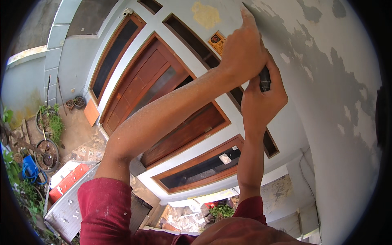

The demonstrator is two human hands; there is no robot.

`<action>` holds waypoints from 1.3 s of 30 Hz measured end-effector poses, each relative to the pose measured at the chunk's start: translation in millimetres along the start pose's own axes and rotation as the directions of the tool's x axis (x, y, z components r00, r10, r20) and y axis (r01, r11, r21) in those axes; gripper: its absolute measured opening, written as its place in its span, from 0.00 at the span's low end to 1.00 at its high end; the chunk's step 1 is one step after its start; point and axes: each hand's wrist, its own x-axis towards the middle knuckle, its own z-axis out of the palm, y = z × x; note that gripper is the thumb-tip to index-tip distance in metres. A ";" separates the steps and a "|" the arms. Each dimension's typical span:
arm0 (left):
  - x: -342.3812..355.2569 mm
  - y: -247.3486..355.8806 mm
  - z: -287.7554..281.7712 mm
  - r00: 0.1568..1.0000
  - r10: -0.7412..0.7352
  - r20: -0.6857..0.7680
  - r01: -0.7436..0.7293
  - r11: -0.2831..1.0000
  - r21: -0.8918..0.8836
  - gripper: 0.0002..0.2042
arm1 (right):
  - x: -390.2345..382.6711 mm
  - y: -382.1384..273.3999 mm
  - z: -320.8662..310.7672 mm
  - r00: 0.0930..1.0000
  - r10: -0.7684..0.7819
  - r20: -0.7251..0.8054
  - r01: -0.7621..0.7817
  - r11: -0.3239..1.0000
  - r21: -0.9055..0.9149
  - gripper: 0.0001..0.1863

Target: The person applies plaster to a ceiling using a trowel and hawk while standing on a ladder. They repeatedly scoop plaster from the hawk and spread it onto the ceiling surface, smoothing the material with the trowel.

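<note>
Black-handled tool [265, 79] at two o'clock, clamped in your right hand [267, 98], left hand's [245, 51] hold unclear, wants low-angled, even pressure along the patchy surface [322, 77].

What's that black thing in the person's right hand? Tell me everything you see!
The black thing looks like a tool's handle: dark, rounded, perhaps plastic or rubber, with paler marks near its lower end. Gripped in the right hand, it runs nearly upright in the picture. The left hand hides its upper part.

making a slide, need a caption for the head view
Right hand grips a black handle, left hand raised beside it, near a patchy grey surface.
</note>
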 end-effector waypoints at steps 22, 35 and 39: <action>-18.8 -10.6 16.8 0.956 0.265 -0.129 -0.256 0.963 0.080 0.33 | -15.8 8.4 5.6 0.998 -0.019 -0.060 0.020 1.000 0.009 0.22; -17.9 -16.7 3.6 0.969 0.241 -0.051 -0.226 0.954 0.198 0.34 | -19.3 10.2 19.9 0.992 -0.079 -0.102 0.089 0.991 0.102 0.23; -27.6 -1.9 12.8 0.965 0.253 0.069 -0.262 0.938 0.225 0.47 | -28.5 16.4 1.5 0.993 -0.044 -0.108 0.044 0.999 -0.009 0.25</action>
